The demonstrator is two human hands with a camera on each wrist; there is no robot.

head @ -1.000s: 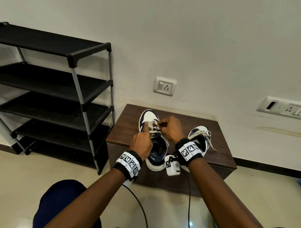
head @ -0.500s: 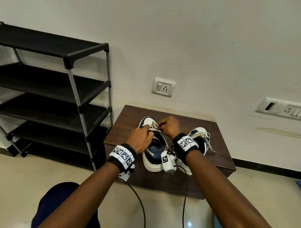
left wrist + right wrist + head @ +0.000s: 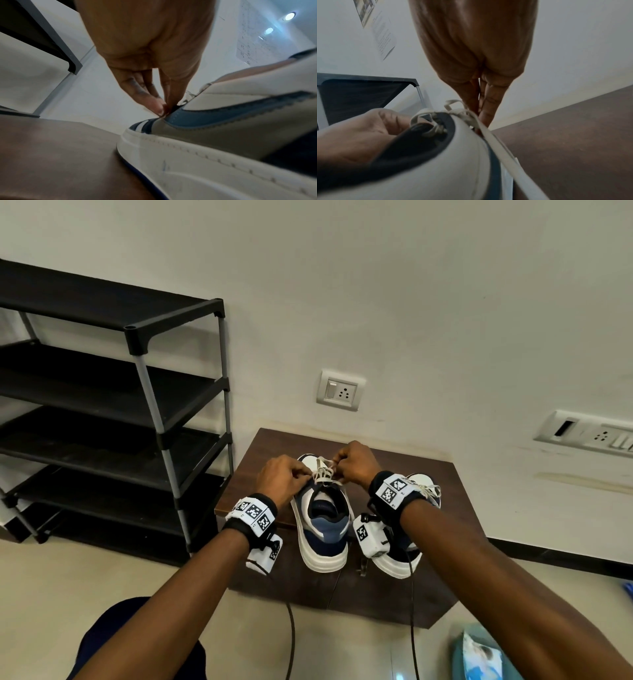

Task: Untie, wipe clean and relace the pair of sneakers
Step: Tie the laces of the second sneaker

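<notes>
Two white and navy sneakers stand on a low brown table (image 3: 274, 453), heels toward me. Over the left sneaker (image 3: 322, 529), both hands work at its off-white laces (image 3: 323, 472). My left hand (image 3: 286, 479) pinches a lace at the shoe's left side; in the left wrist view its fingertips (image 3: 158, 108) press together by the upper (image 3: 223, 116). My right hand (image 3: 352, 462) pinches the lace on the right; the right wrist view shows the lace (image 3: 488, 129) running under its fingers (image 3: 486, 108). The right sneaker (image 3: 407, 546) sits partly behind my right wrist, its laces loose.
A black multi-tier shoe rack (image 3: 113, 412) stands left of the table against the wall. Wall sockets (image 3: 339, 389) sit above the table. A blue packet of wipes (image 3: 479, 659) lies on the floor at the lower right. Wrist-camera cables hang down in front of the table.
Both hands have shifted slightly along the left sneaker's laces and drawn apart, pulling the lace ends outward. The head view has tilted a little.
</notes>
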